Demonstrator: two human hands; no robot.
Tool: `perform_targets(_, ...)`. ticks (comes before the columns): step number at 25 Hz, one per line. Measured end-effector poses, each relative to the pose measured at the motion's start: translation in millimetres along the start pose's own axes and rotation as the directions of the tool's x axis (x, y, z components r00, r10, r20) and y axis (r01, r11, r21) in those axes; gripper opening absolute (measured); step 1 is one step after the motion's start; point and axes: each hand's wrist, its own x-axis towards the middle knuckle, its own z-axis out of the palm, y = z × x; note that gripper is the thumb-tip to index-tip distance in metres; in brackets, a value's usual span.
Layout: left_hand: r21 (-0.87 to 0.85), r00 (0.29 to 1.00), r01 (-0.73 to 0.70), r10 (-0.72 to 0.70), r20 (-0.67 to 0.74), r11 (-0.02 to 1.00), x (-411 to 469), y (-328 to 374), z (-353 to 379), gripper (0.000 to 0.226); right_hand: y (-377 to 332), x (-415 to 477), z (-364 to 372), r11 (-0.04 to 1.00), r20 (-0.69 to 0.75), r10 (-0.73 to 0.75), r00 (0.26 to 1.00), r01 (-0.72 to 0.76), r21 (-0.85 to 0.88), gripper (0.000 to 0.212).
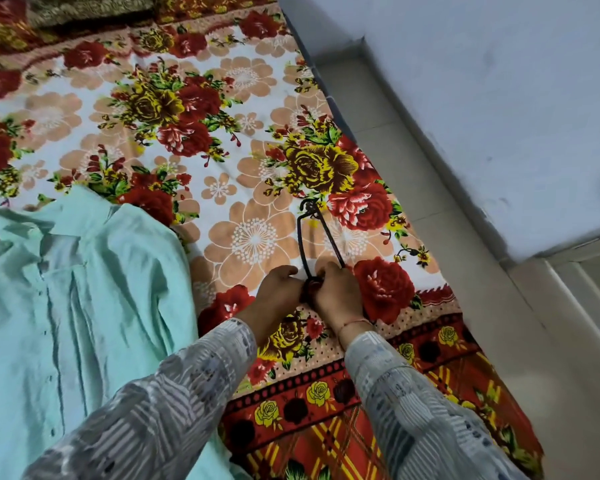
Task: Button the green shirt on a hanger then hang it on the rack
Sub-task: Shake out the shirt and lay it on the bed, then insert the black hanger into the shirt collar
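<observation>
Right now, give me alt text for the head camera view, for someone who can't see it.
The left hand and right hand grip the near end of a dark hanger on a floral bedsheet. The light green shirt lies spread out to its left, not on the hanger.

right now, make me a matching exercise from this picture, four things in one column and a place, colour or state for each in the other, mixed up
Things:
1 green shirt
2 hanger
3 bedsheet
4 wall

Descriptions:
a gripped by left hand and right hand
b lying spread out at the left
c plain and pale, on the right
d printed with red and yellow flowers

Pairs: 1-b, 2-a, 3-d, 4-c
</observation>
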Motion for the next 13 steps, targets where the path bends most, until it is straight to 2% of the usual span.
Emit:
perform_targets(1,-0.049,0.999,-0.029,0.028,-0.019,0.998,-3.6,0.1,-1.7,0.021,-2.4,-1.6,-3.7,1.0,-0.023,-0.012,1.0,0.012,0.013,0.014)
perform_targets(3,-0.099,0.997,-0.073,0.071,-0.031,0.992,-14.7,5.2,-10.2,0.043,-16.5,-5.6,-10.1,0.998,-0.064,-0.06,0.996,0.062,0.027,0.012)
perform_targets(5,-0.159,0.998,-0.067,0.065,-0.018,0.985,-24.5,17.5,-23.5,0.05,-38.0,-10.2,-13.4,0.989,-0.081,-0.143,0.986,0.145,0.016,0.017)
perform_targets(8,-0.212,0.998,0.004,-0.016,-0.053,0.977,-43.8,34.7,-70.6,0.047,-84.5,-16.7,-13.3,0.951,-0.055,-0.309,0.95,0.309,0.007,0.025)
perform_targets(11,-0.333,0.994,0.075,-0.099,-0.055,0.94,-58.0,33.1,-140.3,0.032,-141.8,-22.8,-5.5,0.886,0.025,-0.458,0.889,0.454,0.097,0.026)
perform_targets(13,-0.337,0.983,0.046,-0.103,-0.155,0.94,-63.9,25.3,-201.4,0.024,-194.8,-31.4,12.8,0.827,0.122,-0.558,0.821,0.539,0.159,0.025)
